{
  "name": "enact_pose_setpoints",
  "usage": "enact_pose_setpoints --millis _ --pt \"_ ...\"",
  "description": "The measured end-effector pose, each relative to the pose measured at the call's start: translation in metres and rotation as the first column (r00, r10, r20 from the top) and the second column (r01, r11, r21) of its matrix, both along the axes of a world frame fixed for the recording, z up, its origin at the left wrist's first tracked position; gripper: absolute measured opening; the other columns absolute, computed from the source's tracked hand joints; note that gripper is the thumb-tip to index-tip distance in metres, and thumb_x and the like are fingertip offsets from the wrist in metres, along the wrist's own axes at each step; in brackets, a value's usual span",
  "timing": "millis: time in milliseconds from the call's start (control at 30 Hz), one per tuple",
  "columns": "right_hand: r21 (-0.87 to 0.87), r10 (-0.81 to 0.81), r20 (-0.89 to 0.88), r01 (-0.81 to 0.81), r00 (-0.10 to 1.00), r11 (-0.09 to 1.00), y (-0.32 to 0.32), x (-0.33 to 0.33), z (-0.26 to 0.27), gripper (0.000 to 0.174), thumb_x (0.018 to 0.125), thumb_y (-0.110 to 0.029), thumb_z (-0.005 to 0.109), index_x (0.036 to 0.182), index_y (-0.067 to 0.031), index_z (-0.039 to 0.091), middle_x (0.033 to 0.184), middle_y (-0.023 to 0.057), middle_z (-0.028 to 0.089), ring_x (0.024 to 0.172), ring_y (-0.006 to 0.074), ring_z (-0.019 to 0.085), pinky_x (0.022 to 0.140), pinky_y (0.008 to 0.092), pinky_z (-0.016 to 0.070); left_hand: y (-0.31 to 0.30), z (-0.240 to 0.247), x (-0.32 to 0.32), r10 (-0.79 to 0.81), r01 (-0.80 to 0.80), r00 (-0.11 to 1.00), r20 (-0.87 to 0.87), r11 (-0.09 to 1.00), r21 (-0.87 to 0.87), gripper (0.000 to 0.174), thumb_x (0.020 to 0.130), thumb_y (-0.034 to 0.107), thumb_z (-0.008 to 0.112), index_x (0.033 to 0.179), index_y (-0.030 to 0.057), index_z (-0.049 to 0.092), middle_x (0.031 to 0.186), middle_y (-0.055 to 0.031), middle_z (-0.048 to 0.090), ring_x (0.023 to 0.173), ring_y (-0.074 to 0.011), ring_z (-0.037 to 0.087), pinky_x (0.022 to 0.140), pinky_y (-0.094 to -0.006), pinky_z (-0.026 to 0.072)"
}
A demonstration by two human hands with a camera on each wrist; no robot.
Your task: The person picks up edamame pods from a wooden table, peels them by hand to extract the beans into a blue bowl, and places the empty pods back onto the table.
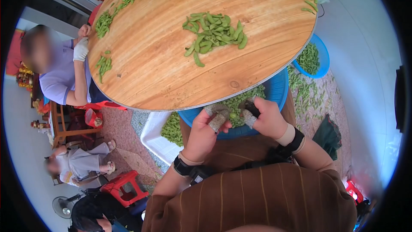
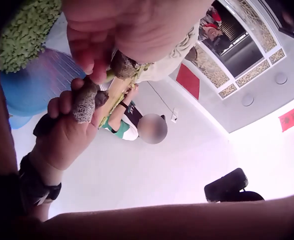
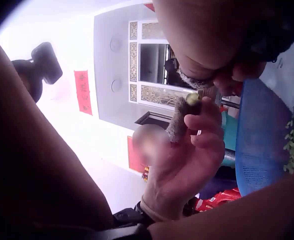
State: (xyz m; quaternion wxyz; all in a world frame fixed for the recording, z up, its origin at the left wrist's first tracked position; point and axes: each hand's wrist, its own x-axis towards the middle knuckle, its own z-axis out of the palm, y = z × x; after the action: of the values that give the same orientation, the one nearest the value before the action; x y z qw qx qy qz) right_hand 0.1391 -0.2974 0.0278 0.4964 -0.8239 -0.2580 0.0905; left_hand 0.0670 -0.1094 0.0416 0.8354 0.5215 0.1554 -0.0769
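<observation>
Over the blue basin [image 1: 281, 90], my left hand [image 1: 204, 135] pinches a small green soybean pod [image 3: 192, 99] at its fingertips. Grey fabric covers sheathe the thumb and forefinger of both hands. My right hand [image 1: 270, 118] faces it from the other side, fingers curled and thumb close to the forefinger; I cannot tell whether anything is between them. Shelled green beans [image 1: 244, 101] fill the basin below the hands. On the round wooden table [image 1: 150, 60] just ahead lies a pile of green pods [image 1: 214, 32].
A white basket [image 1: 152, 135] with green beans or pods stands left of the basin. Another blue basin [image 1: 324, 62] sits on the floor at right, with pods scattered around it. A person [image 1: 64, 73] wearing a white glove sits at the table's left edge. Red stools [image 1: 124, 189] stand lower left.
</observation>
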Motion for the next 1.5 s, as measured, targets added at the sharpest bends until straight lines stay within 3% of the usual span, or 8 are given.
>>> enact_pose_setpoints --millis 233,300,500,800,867,1000,1067,1500 --pt "0.096 0.103 -0.148 -0.089 0.984 0.991 0.001 0.0 0.005 0.021 0.08 -0.01 0.06 0.097 -0.0006 0.053 0.077 0.0192 0.061 0.065 0.0341 0.063 0.057 0.0376 0.0489 0.004 0.006 0.0 -0.152 0.13 0.982 -0.111 0.974 -0.183 0.018 0.096 0.012 0.051 0.112 0.004 0.054 0.098 -0.011 0.064 0.078 -0.0165 0.064 0.066 -0.0271 0.0526" --pt "0.111 0.188 -0.561 -0.153 0.806 0.982 -0.002 0.0 0.024 0.027 0.08 -0.004 0.053 0.107 -0.0006 0.052 0.077 0.0142 0.062 0.061 0.0244 0.064 0.055 0.0329 0.0498 0.003 0.0 -0.001 -0.152 0.132 0.98 -0.13 0.98 -0.152 0.017 0.095 0.012 0.052 0.11 0.0033 0.055 0.098 -0.0104 0.064 0.078 -0.016 0.064 0.068 -0.0266 0.0524" --pt "0.113 0.322 -0.457 -0.305 0.829 0.946 -0.002 -0.002 0.036 0.043 0.077 0.004 0.045 0.119 -0.0009 0.05 0.076 0.0089 0.064 0.059 0.0172 0.063 0.055 0.0287 0.051 0.005 -0.009 -0.003 -0.152 0.153 0.969 -0.193 0.988 -0.012 0.013 0.094 0.012 0.056 0.097 0.0019 0.062 0.086 -0.0032 0.062 0.073 -0.01 0.056 0.068 -0.0234 0.0467" --pt "0.152 0.296 -0.55 -0.255 0.781 0.955 -0.003 -0.001 0.028 0.043 0.076 0.003 0.045 0.118 -0.0031 0.056 0.08 0.0043 0.066 0.057 0.0112 0.058 0.054 0.0263 0.049 0.001 -0.011 -0.004 -0.318 0.32 0.944 -0.084 0.831 0.454 0.012 0.091 0.004 0.051 0.093 0.0024 0.062 0.079 0.0006 0.058 0.069 -0.0079 0.05 0.062 -0.0224 0.0421" --pt "0.18 0.303 -0.573 -0.244 0.762 0.953 -0.004 0.001 0.024 0.038 0.079 0.002 0.046 0.115 -0.0031 0.057 0.078 0.0031 0.064 0.056 0.0095 0.055 0.052 0.0245 0.047 0.002 -0.013 -0.004 -0.408 0.14 0.909 0.088 0.496 0.857 0.012 0.09 0.004 0.051 0.094 0.0026 0.062 0.081 -0.0015 0.059 0.07 -0.0099 0.052 0.061 -0.0239 0.0426" --pt "0.402 0.38 -0.828 -0.037 0.412 0.915 -0.008 0.003 0.013 0.024 0.089 -0.002 0.046 0.109 -0.0045 0.059 0.074 -0.0004 0.059 0.053 0.0045 0.048 0.046 0.0191 0.0398 0.005 -0.011 -0.001 -0.343 0.283 0.938 -0.055 0.66 0.696 0.009 0.089 0.005 0.056 0.095 0.0021 0.062 0.084 -0.0043 0.061 0.07 -0.011 0.054 0.06 -0.0248 0.0435" --pt "0.427 0.399 -0.856 0.015 0.33 0.904 -0.01 0.003 0.018 0.021 0.092 -0.004 0.045 0.108 -0.0051 0.059 0.074 -0.0011 0.058 0.054 0.0032 0.047 0.045 0.018 0.0388 0.013 -0.001 0.005 -0.352 0.277 0.909 -0.225 0.911 -0.305 0.012 0.09 0.011 0.06 0.097 0.0017 0.062 0.087 -0.0062 0.063 0.068 -0.0108 0.055 0.06 -0.0241 0.0438" --pt "0.315 0.309 -0.794 -0.081 0.524 0.946 -0.006 0.003 0.006 0.015 0.094 -0.012 0.047 0.102 -0.0062 0.058 0.074 -0.0016 0.056 0.054 0.003 0.047 0.044 0.0185 0.0405 0.011 -0.02 0.014 -0.411 0.432 0.87 -0.273 0.902 0.019 0.022 0.095 0.021 0.055 0.099 0.0009 0.061 0.084 -0.0072 0.065 0.062 -0.0106 0.058 0.054 -0.0212 0.0442"
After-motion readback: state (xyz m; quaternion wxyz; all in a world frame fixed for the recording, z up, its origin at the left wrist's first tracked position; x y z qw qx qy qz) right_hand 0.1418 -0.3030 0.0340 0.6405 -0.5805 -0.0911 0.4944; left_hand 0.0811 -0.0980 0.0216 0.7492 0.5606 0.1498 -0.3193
